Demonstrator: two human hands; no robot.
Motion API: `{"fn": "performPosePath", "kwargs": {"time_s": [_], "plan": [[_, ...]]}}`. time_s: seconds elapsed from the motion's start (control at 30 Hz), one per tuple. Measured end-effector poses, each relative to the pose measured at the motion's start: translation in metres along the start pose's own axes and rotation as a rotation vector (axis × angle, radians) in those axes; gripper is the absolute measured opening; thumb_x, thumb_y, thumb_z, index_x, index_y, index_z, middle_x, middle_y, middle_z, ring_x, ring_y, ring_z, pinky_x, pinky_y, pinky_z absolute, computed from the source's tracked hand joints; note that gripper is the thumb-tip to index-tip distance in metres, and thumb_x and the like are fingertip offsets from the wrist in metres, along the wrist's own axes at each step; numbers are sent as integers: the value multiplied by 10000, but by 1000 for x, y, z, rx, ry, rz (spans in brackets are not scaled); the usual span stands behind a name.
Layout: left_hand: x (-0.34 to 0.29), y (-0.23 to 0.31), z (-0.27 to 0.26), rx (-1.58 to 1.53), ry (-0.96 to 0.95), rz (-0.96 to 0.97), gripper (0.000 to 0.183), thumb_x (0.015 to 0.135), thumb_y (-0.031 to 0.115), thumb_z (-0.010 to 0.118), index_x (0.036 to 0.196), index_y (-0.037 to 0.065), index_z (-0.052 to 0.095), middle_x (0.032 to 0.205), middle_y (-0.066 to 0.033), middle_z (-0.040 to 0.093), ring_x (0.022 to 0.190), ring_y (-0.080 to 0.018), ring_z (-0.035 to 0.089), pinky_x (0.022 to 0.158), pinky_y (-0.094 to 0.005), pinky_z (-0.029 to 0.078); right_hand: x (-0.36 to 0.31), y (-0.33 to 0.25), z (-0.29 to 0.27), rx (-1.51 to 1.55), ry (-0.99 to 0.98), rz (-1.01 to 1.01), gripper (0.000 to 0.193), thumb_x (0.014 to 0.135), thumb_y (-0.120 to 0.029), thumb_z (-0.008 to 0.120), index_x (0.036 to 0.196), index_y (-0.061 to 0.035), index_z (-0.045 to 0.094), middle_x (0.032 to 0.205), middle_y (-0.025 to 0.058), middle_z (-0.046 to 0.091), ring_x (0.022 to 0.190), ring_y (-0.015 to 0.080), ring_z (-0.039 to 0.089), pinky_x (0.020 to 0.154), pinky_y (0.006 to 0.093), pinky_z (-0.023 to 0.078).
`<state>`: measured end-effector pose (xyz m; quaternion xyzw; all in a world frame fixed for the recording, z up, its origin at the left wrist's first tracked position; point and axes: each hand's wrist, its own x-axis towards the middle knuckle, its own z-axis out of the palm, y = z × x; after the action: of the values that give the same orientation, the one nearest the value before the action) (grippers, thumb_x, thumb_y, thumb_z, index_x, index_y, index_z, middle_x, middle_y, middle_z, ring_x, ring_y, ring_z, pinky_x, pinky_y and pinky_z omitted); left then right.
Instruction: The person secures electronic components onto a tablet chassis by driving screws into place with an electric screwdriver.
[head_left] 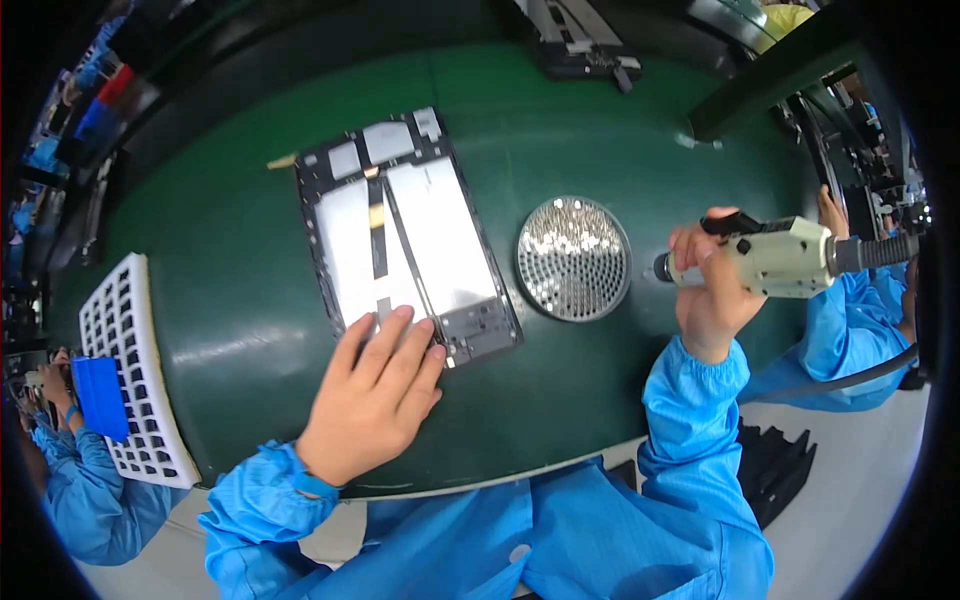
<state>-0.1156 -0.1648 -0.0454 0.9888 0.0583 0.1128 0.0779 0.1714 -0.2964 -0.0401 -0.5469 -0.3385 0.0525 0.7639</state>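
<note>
An opened tablet (pixel 450 225) lies on the green tabletop, its silvery battery cells, dark frame and flex cable facing up. My left hand (pixel 372 395) rests on its lower edge, fingers stretched out and slightly apart. A pale green electric screwdriver (pixel 795 258) is gripped in my right hand (pixel 715 295), held sideways with its tip pointing left. Between the tablet and the screwdriver sits a round metal dish (pixel 575 262) full of small holes, with shiny bits over its far part that may be screws. The screwdriver's tip is apart from both the dish and the tablet.
At the left edge stands a white slotted foam tray (pixel 165 400) with a blue piece (pixel 100 398) against it. Another opened device (pixel 580 55) lies at the far edge. A dark green post (pixel 765 80) rises at the far right. Co-workers in blue sleeves sit on both sides.
</note>
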Motion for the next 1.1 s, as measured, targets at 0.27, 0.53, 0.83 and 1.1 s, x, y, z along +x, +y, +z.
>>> {"fn": "performPosePath", "kwargs": {"time_s": [0.27, 0.53, 0.83, 1.1], "plan": [[56, -57, 15, 317, 55, -175, 451, 753, 76, 653, 1186, -8, 559, 1234, -187, 548, 1175, -382, 503, 985, -462, 413, -2, -4, -9, 21, 12, 18, 313, 729, 76, 508, 1042, 65, 499, 738, 85, 572, 627, 159, 558, 643, 319, 498], [152, -191, 23, 450, 126, -328, 370, 767, 25, 547, 1132, -31, 561, 1234, -192, 550, 1115, -356, 537, 919, -435, 456, -2, 1, -23, -149, 1, -29, 292, 788, -1, 615, 1064, -1, 518, 854, 80, 594, 687, 166, 591, 561, 284, 491], [285, -127, 68, -76, 200, -97, 607, 719, 246, 754, 1226, -4, 533, 1346, -230, 434, 1267, -375, 407, 1033, -401, 387, -1, -11, -16, -170, -101, 148, 251, 718, 5, 683, 958, -14, 613, 844, 21, 628, 787, 86, 586, 710, 260, 480], [337, -138, 77, 156, 105, -123, 568, 658, 164, 738, 1188, 85, 549, 1227, -118, 533, 1154, -327, 505, 851, -435, 515, -1, -2, -22, -109, -118, 15, 339, 718, -12, 716, 1035, -10, 596, 934, 51, 613, 873, 121, 575, 775, 290, 473]]}}
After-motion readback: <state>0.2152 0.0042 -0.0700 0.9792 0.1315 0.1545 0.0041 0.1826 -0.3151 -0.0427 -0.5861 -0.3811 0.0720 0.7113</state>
